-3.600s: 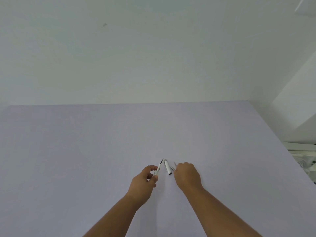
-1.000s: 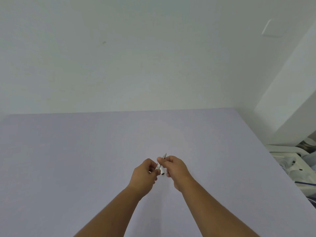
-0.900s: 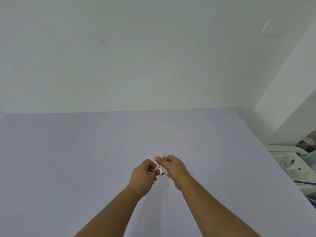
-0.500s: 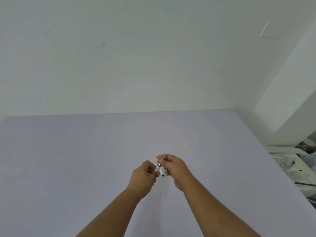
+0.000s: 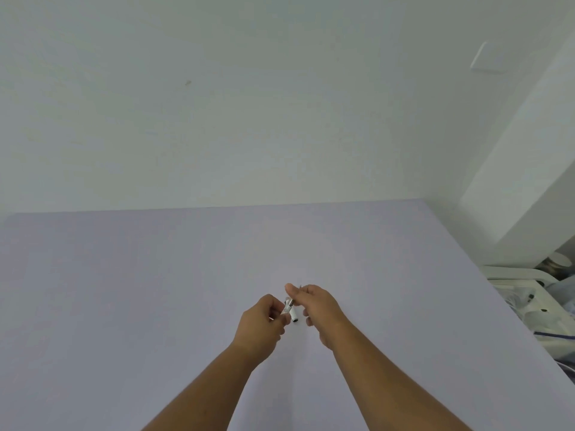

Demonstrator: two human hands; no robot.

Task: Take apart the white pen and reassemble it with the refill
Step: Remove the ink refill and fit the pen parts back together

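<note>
Over the lilac table (image 5: 155, 290), both hands meet on the white pen (image 5: 287, 306). My left hand (image 5: 261, 321) pinches its lower white end. My right hand (image 5: 317, 306) pinches its upper silvery part between thumb and forefinger, and a thin dark tip (image 5: 300, 286) pokes out above those fingers. A short white pen piece with a dark end (image 5: 294, 316) shows just under the right fingers. I cannot tell whether that piece is held or lies on the table. Fingers hide most of the pen.
A plain white wall (image 5: 249, 119) rises behind the table's far edge. Past the table's right edge, white plastic items and bags (image 5: 535, 300) are piled lower down. A white column (image 5: 529, 181) stands at the right.
My right hand has come over from beside the white piece on the table and now grips the pen held by my left hand. Over the last second the right fingers slid slightly down it.
</note>
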